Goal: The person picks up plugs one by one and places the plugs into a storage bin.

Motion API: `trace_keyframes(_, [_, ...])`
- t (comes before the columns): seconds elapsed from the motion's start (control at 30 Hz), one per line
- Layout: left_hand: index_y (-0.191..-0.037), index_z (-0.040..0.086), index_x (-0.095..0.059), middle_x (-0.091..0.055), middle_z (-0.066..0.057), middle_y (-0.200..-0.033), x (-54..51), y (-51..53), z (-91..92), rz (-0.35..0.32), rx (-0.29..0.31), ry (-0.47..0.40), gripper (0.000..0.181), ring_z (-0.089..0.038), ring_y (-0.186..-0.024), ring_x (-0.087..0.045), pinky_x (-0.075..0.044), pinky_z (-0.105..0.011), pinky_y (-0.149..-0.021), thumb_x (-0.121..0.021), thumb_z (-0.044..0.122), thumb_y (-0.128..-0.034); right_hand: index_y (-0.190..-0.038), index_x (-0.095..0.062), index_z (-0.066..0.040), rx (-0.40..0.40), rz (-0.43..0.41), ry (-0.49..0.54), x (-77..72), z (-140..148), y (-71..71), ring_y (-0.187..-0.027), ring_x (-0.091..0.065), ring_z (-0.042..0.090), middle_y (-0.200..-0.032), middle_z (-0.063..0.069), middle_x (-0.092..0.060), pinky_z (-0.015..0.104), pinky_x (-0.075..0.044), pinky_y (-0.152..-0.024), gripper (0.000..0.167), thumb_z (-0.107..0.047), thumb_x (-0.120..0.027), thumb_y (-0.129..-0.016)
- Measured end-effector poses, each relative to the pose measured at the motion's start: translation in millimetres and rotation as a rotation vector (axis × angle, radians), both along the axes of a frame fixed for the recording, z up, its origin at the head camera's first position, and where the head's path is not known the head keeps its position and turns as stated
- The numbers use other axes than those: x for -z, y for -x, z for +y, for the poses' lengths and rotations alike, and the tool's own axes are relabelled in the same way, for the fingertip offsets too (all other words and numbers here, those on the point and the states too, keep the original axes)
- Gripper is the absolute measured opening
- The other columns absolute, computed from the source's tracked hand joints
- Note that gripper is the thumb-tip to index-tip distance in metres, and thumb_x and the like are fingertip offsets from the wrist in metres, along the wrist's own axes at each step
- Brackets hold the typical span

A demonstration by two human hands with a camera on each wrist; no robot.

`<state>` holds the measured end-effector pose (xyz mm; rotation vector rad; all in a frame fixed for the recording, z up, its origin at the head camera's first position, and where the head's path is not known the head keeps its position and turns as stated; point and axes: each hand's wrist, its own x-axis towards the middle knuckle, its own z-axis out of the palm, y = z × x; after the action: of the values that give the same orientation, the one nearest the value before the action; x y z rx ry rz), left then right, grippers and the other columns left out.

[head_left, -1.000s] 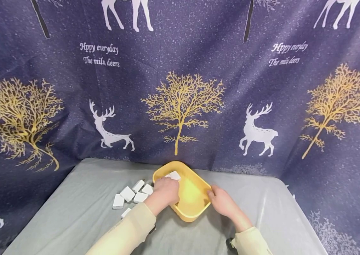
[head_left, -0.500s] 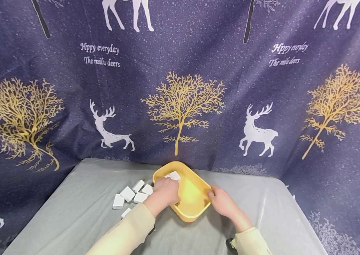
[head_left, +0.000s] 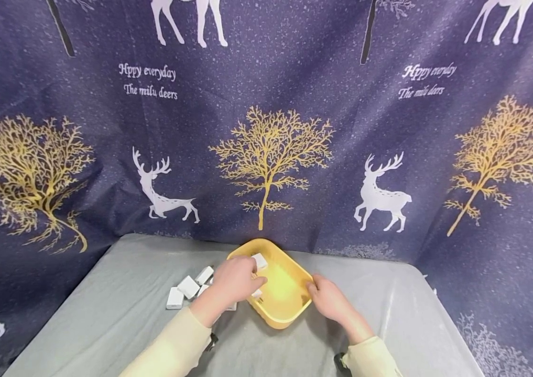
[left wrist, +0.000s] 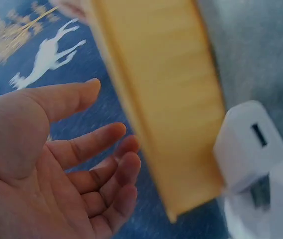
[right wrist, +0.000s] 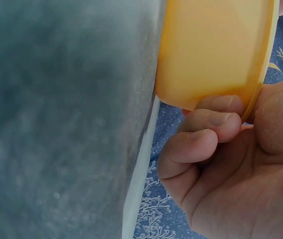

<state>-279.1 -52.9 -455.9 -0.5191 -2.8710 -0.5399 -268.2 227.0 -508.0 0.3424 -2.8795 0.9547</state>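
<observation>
A yellow bin [head_left: 282, 288] stands at the middle of the table's far part, with white blocks [head_left: 259, 261] inside near its left side. The left hand [head_left: 235, 280] is over the bin's left rim; in the left wrist view that hand [left wrist: 81, 164] has its fingers loosely bent and apart, holding nothing, beside the yellow wall [left wrist: 161, 99]. At the bin's right rim the right hand [head_left: 329, 298] grips, thumb on the inside; the right wrist view shows its fingers [right wrist: 201, 129] curled against the outer wall [right wrist: 211, 55].
Several white adapter-like blocks [head_left: 188, 287] lie on the grey table [head_left: 139, 272] left of the bin, partly hidden by the left forearm. One white block [left wrist: 248, 144] with a dark slot appears close by the bin's outer wall. A patterned dark blue cloth [head_left: 294, 209] hangs behind the table.
The left hand has risen from inside the bin and shifted left, its fingers now parted. A white block shows inside the bin near the thumb. The right hand and the bin have barely moved.
</observation>
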Motion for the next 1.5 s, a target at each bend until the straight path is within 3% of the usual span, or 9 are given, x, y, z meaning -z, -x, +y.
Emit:
trace_keyframes(0.1, [-0.101, 0.015, -0.081, -0.077, 0.0, -0.095, -8.2, -4.0, -13.5, 0.006, -0.021, -0.068, 0.03, -0.026, -0.086, -0.073, -0.058, -0.046, -0.071, -0.085, 0.044, -0.094, -0.096, -0.062, -0.01, -0.001, 0.007, 0.002, -0.5, 0, -0.5, -0.072, -0.053, 0.019, -0.075, -0.001, -0.051, 0.044, -0.049, -0.072, 0.016, -0.011, -0.058, -0.112])
trace_keyframes(0.3, [-0.107, 0.015, -0.081, -0.069, 0.005, -0.087, -19.5, -8.5, -43.1, -0.028, -0.082, -0.148, 0.03, -0.017, -0.08, -0.066, -0.054, -0.043, -0.068, -0.082, 0.044, -0.0973, -0.097, -0.062, -0.011, 0.008, -0.008, -0.003, 2.5, 2, -0.8, -0.073, -0.054, 0.018, -0.075, -0.001, -0.052, 0.044, -0.049, -0.073, 0.016, -0.012, -0.058, -0.112])
trace_keyframes(0.53, [-0.106, 0.015, -0.08, -0.069, 0.005, -0.089, -20.6, -12.6, -79.5, -0.084, -0.119, -0.266, 0.028, -0.013, -0.081, -0.063, -0.054, -0.041, -0.075, -0.083, 0.042, -0.0981, -0.096, -0.062, -0.011, 0.012, -0.011, -0.003, 5.0, 3, -1.9, -0.073, -0.054, 0.019, -0.075, 0.0, -0.052, 0.045, -0.05, -0.074, 0.016, -0.011, -0.058, -0.111])
trace_keyframes(0.83, [-0.118, 0.011, -0.079, -0.076, -0.001, -0.101, -23.6, -17.6, -119.5, -0.14, -0.184, -0.233, 0.043, -0.021, -0.091, -0.07, -0.057, -0.049, -0.08, -0.079, 0.049, -0.0996, -0.095, -0.06, -0.01, -0.032, 0.038, 0.014, 6.5, 6, 1.2, -0.07, -0.053, 0.018, -0.074, -0.002, -0.051, 0.05, -0.049, -0.07, 0.017, -0.014, -0.055, -0.111])
trace_keyframes(1.07, [-0.129, 0.006, -0.075, -0.078, -0.007, -0.109, -14.0, -18.5, -146.0, -0.184, -0.248, -0.183, 0.053, -0.03, -0.1, -0.074, -0.057, -0.054, -0.081, -0.076, 0.05, -0.0993, -0.092, -0.058, -0.013, 0.002, -0.018, -0.006, 1.2, 2, 0.2, -0.071, -0.054, 0.02, -0.074, 0.0, -0.051, 0.045, -0.05, -0.072, 0.02, -0.012, -0.056, -0.112])
trace_keyframes(1.23, [-0.133, 0.002, -0.072, -0.078, -0.013, -0.115, -7.6, -18.6, -151.7, -0.2, -0.258, -0.114, 0.059, -0.038, -0.104, -0.074, -0.058, -0.058, -0.079, -0.08, 0.048, -0.0958, -0.095, -0.061, -0.012, 0.011, -0.031, 0.002, -0.4, 0, -0.1, -0.073, -0.054, 0.019, -0.075, 0.0, -0.051, 0.044, -0.049, -0.073, 0.018, -0.013, -0.057, -0.113])
trace_keyframes(1.5, [-0.128, 0.0, -0.073, -0.074, -0.024, -0.123, 5.0, -19.6, -146.1, -0.188, -0.216, -0.029, 0.059, -0.048, -0.113, -0.071, -0.058, -0.065, -0.085, -0.091, 0.035, -0.0846, -0.091, -0.056, -0.013, 0.003, -0.033, -0.005, 2.4, 1, 1.4, -0.069, -0.052, 0.019, -0.073, 0.0, -0.049, 0.043, -0.048, -0.07, 0.021, -0.012, -0.057, -0.112])
